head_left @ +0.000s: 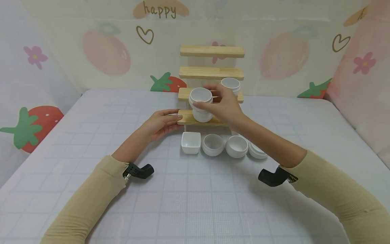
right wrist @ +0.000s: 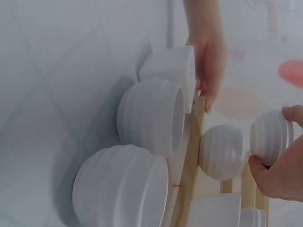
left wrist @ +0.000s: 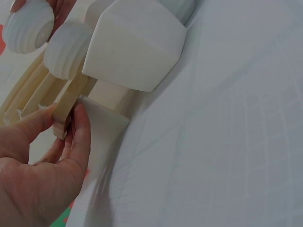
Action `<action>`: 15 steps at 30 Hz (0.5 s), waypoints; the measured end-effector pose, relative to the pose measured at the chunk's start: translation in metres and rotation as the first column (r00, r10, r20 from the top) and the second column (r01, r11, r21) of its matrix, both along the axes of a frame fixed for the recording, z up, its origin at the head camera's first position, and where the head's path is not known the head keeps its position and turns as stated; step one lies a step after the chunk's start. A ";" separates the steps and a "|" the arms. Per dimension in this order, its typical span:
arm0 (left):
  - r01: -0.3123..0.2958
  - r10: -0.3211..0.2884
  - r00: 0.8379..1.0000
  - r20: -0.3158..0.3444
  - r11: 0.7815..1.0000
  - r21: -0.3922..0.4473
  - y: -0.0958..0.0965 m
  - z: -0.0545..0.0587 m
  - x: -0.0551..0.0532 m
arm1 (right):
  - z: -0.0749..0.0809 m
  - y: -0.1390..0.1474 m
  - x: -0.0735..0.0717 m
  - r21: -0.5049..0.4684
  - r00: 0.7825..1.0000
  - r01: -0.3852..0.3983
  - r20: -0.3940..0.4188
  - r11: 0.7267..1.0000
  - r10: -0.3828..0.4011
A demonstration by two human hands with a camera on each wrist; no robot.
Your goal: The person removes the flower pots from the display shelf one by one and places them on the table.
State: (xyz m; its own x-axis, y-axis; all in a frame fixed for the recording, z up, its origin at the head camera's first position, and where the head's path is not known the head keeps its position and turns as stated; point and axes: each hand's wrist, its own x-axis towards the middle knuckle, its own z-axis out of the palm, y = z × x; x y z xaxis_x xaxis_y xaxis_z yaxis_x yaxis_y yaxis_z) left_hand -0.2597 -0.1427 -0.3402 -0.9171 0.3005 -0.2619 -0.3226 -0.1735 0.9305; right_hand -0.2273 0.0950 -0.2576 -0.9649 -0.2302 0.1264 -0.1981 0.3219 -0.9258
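My right hand [head_left: 226, 105] grips a round white ribbed pot [head_left: 200, 96] by its rim, thumb on the near side. The pot is upright at the second plank from the bottom, and whether it touches that plank cannot be told. Below it, another ribbed white pot [head_left: 202, 116] sits on the lowest plank. With thumb and fingers, my left hand [left wrist: 52, 161] pinches the left end of that lowest wooden plank [left wrist: 65, 111]. The four-tier stand's upper planks [head_left: 211, 51] show behind. A white pot [head_left: 230, 83] stands beyond my right hand, on the stand's right side.
In front of the stand, a square white pot [head_left: 191, 143], two round pots [head_left: 213, 145] and a lower round one [head_left: 258, 151] line the table [head_left: 195, 203]. A square-sided pot [right wrist: 215, 210] on the lowest plank is mostly hidden by my right hand in the head view.
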 end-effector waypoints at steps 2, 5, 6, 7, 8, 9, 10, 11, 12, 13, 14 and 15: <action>0.000 0.000 1.000 -0.002 1.000 0.003 0.000 -0.001 -0.001 | -0.001 0.001 0.002 -0.013 1.000 -0.013 0.005 1.000 0.013; -0.003 0.003 1.000 -0.002 1.000 0.004 0.000 -0.002 -0.001 | -0.001 0.001 0.006 -0.024 1.000 -0.025 0.007 0.999 0.025; -0.004 0.004 1.000 -0.001 1.000 0.005 0.000 -0.002 -0.001 | -0.001 0.001 0.007 -0.025 1.000 -0.030 0.005 0.999 0.030; -0.005 0.005 1.000 -0.001 1.000 0.004 0.000 -0.002 -0.001 | -0.001 0.001 0.008 -0.021 0.999 -0.035 0.001 0.999 0.035; -0.005 0.005 1.000 -0.001 1.000 0.004 0.000 -0.002 -0.001 | -0.002 0.001 0.009 -0.020 0.999 -0.038 -0.003 0.999 0.038; -0.006 0.006 1.000 0.000 1.000 0.004 0.000 -0.002 -0.001 | -0.002 0.002 0.009 -0.019 0.999 -0.042 -0.008 0.999 0.042; -0.006 0.006 1.000 0.001 1.000 0.005 0.000 -0.002 -0.001 | -0.003 0.002 0.010 -0.018 0.999 -0.046 -0.011 0.999 0.045; -0.006 0.006 1.000 0.001 1.000 0.004 0.000 -0.001 -0.001 | -0.003 0.002 0.011 -0.017 0.999 -0.050 -0.014 0.999 0.050; -0.006 0.006 1.000 0.001 1.000 0.003 0.000 -0.001 -0.001 | -0.003 0.003 0.011 -0.009 0.998 -0.053 -0.017 0.999 0.053; -0.006 0.006 1.000 0.001 1.000 0.003 0.000 -0.001 -0.001 | -0.004 0.003 0.011 -0.009 0.998 -0.057 -0.017 0.998 0.056; -0.006 0.006 1.000 0.001 1.000 0.003 0.000 -0.001 -0.001 | -0.005 0.004 0.012 -0.010 0.998 -0.060 -0.015 0.998 0.060; -0.006 0.006 1.000 0.000 1.000 0.004 0.000 0.000 -0.001 | -0.005 0.004 0.013 -0.011 0.998 -0.064 -0.016 0.998 0.064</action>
State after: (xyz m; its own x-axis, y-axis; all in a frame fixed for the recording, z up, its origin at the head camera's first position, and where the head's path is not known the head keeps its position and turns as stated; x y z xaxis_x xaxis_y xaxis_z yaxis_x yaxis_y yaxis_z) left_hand -0.2604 -0.1427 -0.3405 -0.9188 0.2961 -0.2610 -0.3217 -0.1787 0.9298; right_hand -0.2146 0.0994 -0.2625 -0.9461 -0.2900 0.1439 -0.2320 0.2974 -0.9261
